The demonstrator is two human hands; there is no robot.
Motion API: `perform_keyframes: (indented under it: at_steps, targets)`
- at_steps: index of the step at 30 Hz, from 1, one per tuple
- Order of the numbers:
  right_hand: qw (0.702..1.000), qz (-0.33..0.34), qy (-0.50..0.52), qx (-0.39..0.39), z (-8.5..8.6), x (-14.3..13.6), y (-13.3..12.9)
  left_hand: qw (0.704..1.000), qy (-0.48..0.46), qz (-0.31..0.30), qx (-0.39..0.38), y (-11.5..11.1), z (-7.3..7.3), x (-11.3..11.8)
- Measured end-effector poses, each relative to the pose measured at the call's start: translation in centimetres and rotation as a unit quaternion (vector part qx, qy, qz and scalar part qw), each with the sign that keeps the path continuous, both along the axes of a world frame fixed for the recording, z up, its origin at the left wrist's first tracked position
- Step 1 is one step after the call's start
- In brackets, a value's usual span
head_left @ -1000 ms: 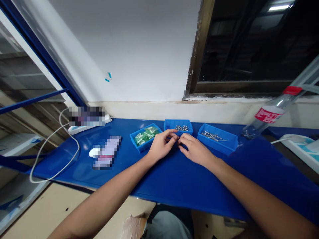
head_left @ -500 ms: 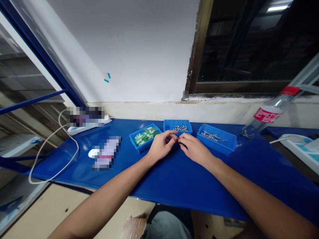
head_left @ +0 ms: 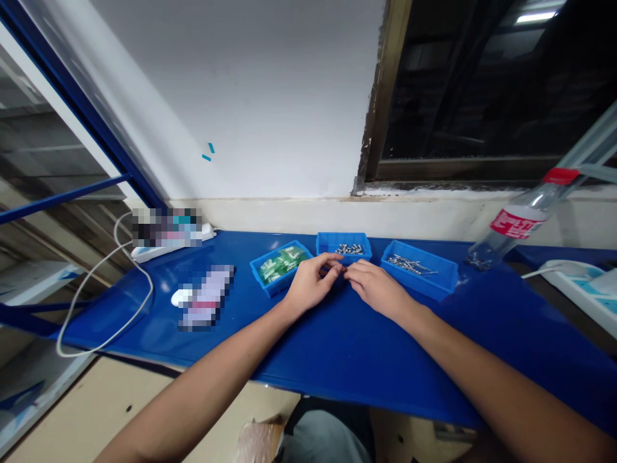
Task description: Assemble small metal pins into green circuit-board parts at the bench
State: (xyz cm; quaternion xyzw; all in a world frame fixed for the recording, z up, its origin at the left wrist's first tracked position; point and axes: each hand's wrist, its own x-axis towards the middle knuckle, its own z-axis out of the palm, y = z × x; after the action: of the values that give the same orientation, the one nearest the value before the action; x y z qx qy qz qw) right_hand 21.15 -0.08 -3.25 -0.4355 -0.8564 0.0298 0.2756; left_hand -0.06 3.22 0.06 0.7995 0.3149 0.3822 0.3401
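Note:
My left hand (head_left: 315, 279) and my right hand (head_left: 372, 285) meet fingertip to fingertip above the blue table, just in front of the middle bin. Both are closed in a pinch, and whatever lies between the fingers is too small or hidden to name. Behind them, the middle blue bin (head_left: 332, 243) holds small shiny metal pieces (head_left: 350, 249). To the left, a blue bin (head_left: 270, 289) contains green-and-white packets (head_left: 282, 263). A third blue bin (head_left: 446, 275), right of my right hand, has thin metal pins or rods (head_left: 409, 263) in it.
A plastic bottle (head_left: 518, 222) with a red cap stands tilted at the right. Power strips lie at the far right (head_left: 585, 289) and back left (head_left: 144, 252). A white cable (head_left: 147, 299) loops over the left edge. A blurred-out object (head_left: 208, 299) and a white item (head_left: 182, 297) lie left.
My right hand's fingers have curled in slightly closer to the left fingertips. My left hand and the bins stay where they were.

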Motion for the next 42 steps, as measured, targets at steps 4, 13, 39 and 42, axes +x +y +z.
perform_keyframes:
  at_steps: [4,13,39,42]
  targets:
    - [1.0,-0.004,-0.024,0.016,0.4,-0.2,-0.2,1.0,0.001,0.004,0.004,0.0,-0.1,0.0]
    - [0.979,-0.054,0.195,0.032,1.2,-0.9,-0.6,0.999,-0.039,-0.001,-0.021,0.5,-1.3,0.1]
    - [0.956,-0.075,0.281,-0.021,0.9,-1.7,-0.8,0.994,-0.067,-0.03,-0.078,0.9,-1.7,0.1]
    - [0.965,-0.071,0.253,0.004,1.1,-1.6,-0.8,0.993,-0.076,-0.026,-0.089,0.8,-1.5,0.1]
